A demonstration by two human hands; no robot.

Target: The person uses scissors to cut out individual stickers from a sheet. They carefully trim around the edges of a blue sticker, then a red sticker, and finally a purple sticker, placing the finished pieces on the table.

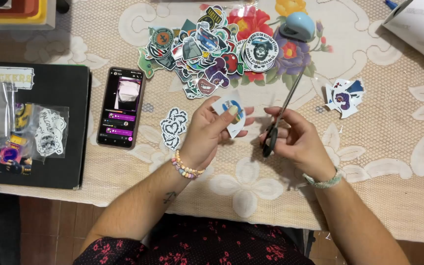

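Observation:
My left hand [208, 130] pinches a small white sticker with a blue and yellow design [232, 114], held up above the lace tablecloth [393, 162]. My right hand [298, 140] grips black-handled scissors [279, 115], their blades pointing up and away toward the sticker pile. The two hands sit close together near the table's middle, a small gap between them. A black-and-white cut sticker [172, 127] lies just left of my left hand.
A heap of several colourful stickers [207, 44] lies at the back centre, with a blue round tape dispenser [298, 25] behind it. A lit phone [121, 108] lies left, beside a black board [60, 162] holding bagged stickers. More cut stickers [344, 96] lie right.

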